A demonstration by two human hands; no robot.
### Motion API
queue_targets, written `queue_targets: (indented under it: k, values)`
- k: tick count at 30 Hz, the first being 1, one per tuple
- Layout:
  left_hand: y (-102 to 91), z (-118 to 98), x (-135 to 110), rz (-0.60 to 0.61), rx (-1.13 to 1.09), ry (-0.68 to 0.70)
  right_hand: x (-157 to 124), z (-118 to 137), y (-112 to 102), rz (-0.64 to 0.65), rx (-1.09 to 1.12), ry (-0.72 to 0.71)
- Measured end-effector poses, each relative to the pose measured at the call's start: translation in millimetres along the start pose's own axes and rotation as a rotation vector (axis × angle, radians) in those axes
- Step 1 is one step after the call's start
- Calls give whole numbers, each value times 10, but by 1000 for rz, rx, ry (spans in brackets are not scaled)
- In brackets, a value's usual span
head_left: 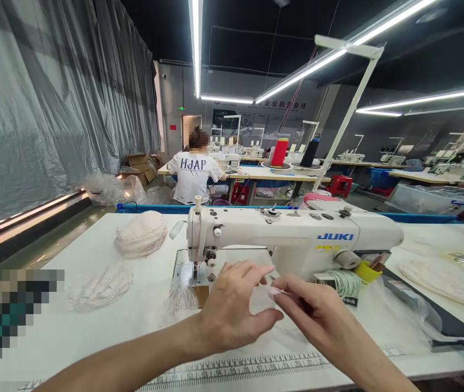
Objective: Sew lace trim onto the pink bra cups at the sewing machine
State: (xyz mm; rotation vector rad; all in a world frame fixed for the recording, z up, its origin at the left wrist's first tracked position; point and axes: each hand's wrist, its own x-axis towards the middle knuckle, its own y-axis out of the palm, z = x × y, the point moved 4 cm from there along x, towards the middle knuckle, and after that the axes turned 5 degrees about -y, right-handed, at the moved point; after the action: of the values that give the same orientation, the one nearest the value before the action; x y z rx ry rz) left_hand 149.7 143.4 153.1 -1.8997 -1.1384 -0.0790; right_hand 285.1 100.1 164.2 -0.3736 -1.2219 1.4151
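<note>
- Stretching across the foreground, the white table carries everything near the hands.
- The white sewing machine stands on it, its needle end toward the left.
- A printed measuring scale runs along the near edge, partly hidden by both forearms.
- Pale, lacy pieces lie in a rear pile and a front pile, left of the machine.
- The left hand hangs before the machine, thumb and forefinger well apart; whether its other fingers touch cloth, I cannot tell.
- The right hand faces it, thumb and forefinger pressed together on a white piece.
- A coil of pale green cord sits beyond the right hand, under the machine's right end.
- A yellow container stands just beside the coil.
- The small white piece is at the right fingertips, near the left hand's thumb-and-forefinger gap, its outline blurred.
</note>
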Motion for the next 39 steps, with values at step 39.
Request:
queue_targets:
  k: [39]
  values:
    - [-352, -308, -290, 612, -507, 35, -91, 129, 428, 351, 875, -45]
